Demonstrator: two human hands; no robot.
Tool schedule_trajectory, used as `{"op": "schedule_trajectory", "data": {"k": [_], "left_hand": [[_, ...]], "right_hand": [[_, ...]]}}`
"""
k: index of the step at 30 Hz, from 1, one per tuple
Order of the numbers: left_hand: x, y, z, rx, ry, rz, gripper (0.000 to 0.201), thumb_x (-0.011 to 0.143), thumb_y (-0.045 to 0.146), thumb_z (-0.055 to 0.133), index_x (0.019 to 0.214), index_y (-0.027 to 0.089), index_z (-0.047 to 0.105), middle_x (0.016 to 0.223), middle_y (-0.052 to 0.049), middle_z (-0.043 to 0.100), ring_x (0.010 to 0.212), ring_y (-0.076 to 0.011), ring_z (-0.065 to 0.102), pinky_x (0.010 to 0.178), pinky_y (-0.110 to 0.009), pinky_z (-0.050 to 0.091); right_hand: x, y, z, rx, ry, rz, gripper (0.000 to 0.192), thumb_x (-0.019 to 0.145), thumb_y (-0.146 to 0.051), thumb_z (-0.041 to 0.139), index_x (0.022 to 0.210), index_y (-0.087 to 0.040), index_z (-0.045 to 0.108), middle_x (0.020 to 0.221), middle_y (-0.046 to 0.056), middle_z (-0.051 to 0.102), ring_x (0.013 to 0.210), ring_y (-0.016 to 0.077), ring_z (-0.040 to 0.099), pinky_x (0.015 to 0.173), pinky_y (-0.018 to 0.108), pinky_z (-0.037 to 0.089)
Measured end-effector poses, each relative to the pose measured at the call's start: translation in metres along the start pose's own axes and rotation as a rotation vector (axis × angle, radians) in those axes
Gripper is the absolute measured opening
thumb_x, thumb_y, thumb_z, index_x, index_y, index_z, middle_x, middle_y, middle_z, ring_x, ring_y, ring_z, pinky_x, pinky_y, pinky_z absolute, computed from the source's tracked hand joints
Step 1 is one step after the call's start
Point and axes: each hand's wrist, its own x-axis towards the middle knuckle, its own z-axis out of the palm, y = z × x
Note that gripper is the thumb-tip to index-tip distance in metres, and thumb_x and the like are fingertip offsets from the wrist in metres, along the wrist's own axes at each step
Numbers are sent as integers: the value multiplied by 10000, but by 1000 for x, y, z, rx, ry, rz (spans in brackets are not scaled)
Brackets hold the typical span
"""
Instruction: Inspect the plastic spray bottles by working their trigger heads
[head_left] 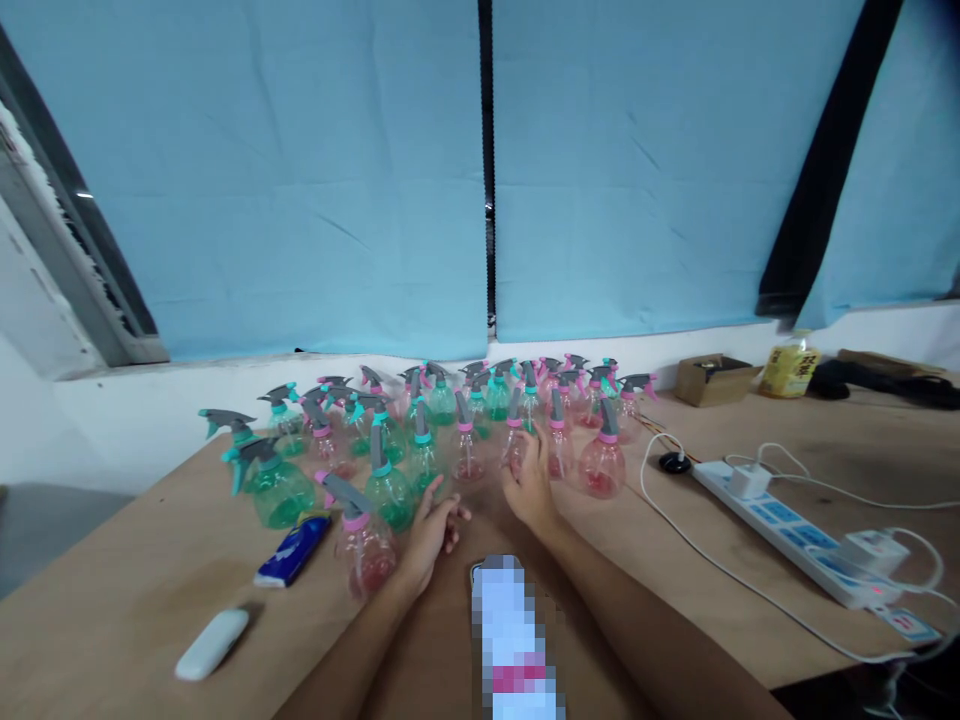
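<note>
Many small spray bottles with grey heads stand upright in loose rows, some pink and some green. My right hand curls round the lower part of a pink spray bottle in the front row, thumb in front and fingers at its right side. My left hand is open, fingers loosely spread and apart from any bottle. Left of it stands another pink spray bottle, with a green spray bottle just behind. At the right end of the front row is a rounder pink spray bottle.
A phone with a blurred screen lies between my forearms. On the left are a blue packet and a white case. A power strip with white cables runs along the right, near a cardboard box and a yellow-labelled bottle.
</note>
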Motion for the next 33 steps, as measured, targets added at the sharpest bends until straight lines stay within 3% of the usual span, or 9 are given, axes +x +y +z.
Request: {"op": "schedule_trajectory", "data": {"k": [3,7,10,14,18,22,25,28,33], "left_hand": [[0,2,0,-5,-3,-14,745,851,392,586,1496,218,256,714,19,666,390,-69,455,369,-169,263],[-1,3,0,-13,-5,-13,787,844,392,595,1510,216,213,702,22,672,393,-74,456,370,-170,259],[0,3,1,-10,-1,-13,799,839,390,595,1512,210,203,693,25,669,393,-76,456,367,-169,269],[1,0,0,-6,-12,-11,780,833,395,597,1500,202,242,682,25,664,394,-74,457,368,-165,274],[3,-3,-2,-4,-27,3,758,826,407,608,1482,204,286,669,31,657,401,-78,467,368,-164,282],[4,-6,-3,19,-45,1,726,825,422,610,1458,202,330,668,29,653,399,-80,474,362,-167,287],[5,-7,-4,12,-57,-19,698,817,432,612,1429,203,367,663,32,647,395,-79,478,362,-167,282],[6,-7,-4,9,-67,-23,644,799,443,622,1366,200,439,654,35,638,394,-78,481,363,-166,278],[6,-7,-4,1,-49,-20,573,787,457,624,1279,200,484,635,48,615,392,-80,475,362,-165,283]], "right_hand": [[-4,-6,0,44,36,-35,458,769,-124,503,1215,-193,423,1247,145,406,1298,297,392,1081,527,360],[-8,-11,3,61,-126,-102,391,775,-112,503,1155,-203,491,1167,117,421,1170,266,483,1032,482,421],[-10,-13,8,54,-239,-165,428,809,-129,517,1230,-208,525,1289,135,405,1265,277,438,1075,487,393],[-8,-11,21,31,-321,-247,433,920,-211,485,1347,-265,533,1513,107,271,1438,299,267,1141,528,310],[-2,-7,37,23,-304,-265,437,968,-262,447,1401,-292,503,1582,78,209,1479,290,202,1161,529,286],[7,-3,57,38,-269,-258,431,970,-266,440,1394,-277,515,1571,89,254,1476,285,220,1156,521,303],[11,-1,67,69,-246,-235,378,969,-267,429,1312,-251,588,1489,114,371,1419,270,340,1134,476,351],[12,1,67,105,-218,-199,267,951,-310,476,1141,-221,642,1289,129,507,1232,246,519,1043,420,443],[10,-1,58,171,-142,-115,224,894,-401,567,980,-201,514,966,62,568,904,202,593,847,361,498]]}}
